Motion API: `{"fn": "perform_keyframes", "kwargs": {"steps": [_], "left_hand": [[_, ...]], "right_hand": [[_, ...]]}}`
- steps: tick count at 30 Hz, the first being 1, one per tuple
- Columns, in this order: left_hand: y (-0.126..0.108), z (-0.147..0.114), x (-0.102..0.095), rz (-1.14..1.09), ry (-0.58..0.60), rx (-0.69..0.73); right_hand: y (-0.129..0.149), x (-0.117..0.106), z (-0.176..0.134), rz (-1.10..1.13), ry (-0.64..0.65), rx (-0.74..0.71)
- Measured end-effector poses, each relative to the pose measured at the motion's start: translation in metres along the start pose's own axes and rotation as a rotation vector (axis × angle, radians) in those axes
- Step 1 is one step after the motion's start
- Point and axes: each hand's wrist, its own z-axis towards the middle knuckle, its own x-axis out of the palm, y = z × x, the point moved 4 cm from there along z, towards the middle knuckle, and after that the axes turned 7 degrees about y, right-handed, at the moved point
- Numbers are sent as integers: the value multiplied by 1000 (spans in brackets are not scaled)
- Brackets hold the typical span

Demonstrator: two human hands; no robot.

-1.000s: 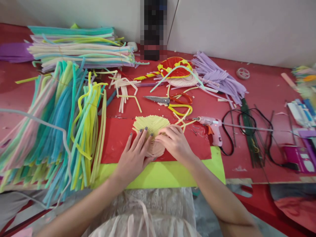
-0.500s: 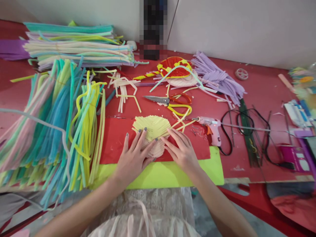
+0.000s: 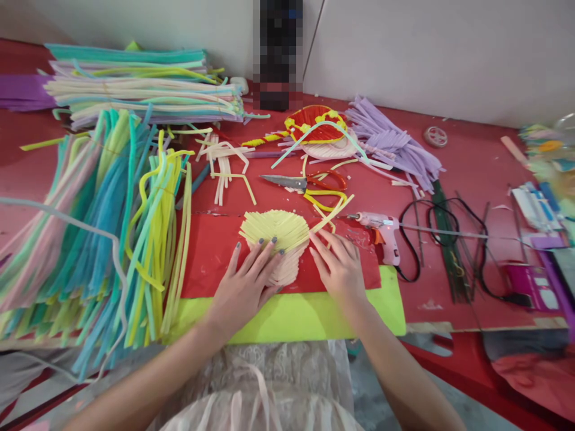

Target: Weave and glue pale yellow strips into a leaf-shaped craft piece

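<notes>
A fan-shaped piece of pale yellow pipe cleaners [image 3: 274,226] lies over a ribbed pale pink base [image 3: 287,269] on a red sheet. My left hand [image 3: 249,269] rests flat across the left and lower part of this piece, fingers spread, covering some of it. At the right edge is my right hand [image 3: 339,263], its fingers stretched and apart, the index fingertip beside a loose yellow pipe cleaner [image 3: 335,214] that sticks out up and to the right. Whether the fingers grip that strip does not show clearly; its lower end meets the fan.
Scissors [image 3: 309,181] lie behind the piece, and a pink glue gun [image 3: 381,230] with a black cord is to the right. Pipe cleaner bundles [image 3: 108,209] crowd the left. A red and yellow fan-shaped craft [image 3: 314,123] lies behind. A yellow-green board [image 3: 314,317] is under the red sheet [image 3: 215,257].
My right hand has shifted slightly right, its fingers now more bent. The loose yellow strip has swung to point more steeply up and right. My left hand stays on the piece.
</notes>
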Motion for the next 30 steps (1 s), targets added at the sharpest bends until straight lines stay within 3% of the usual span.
{"fn": "perform_keyframes", "kwargs": {"steps": [9, 21, 30], "left_hand": [[0, 0, 2, -1, 27, -5], [0, 1, -1, -51, 32, -30], [2, 0, -3, -56, 57, -8]], "right_hand": [[5, 6, -2, -60, 78, 55], [5, 4, -5, -47, 48, 90], [6, 11, -7, 37, 149, 8]]}}
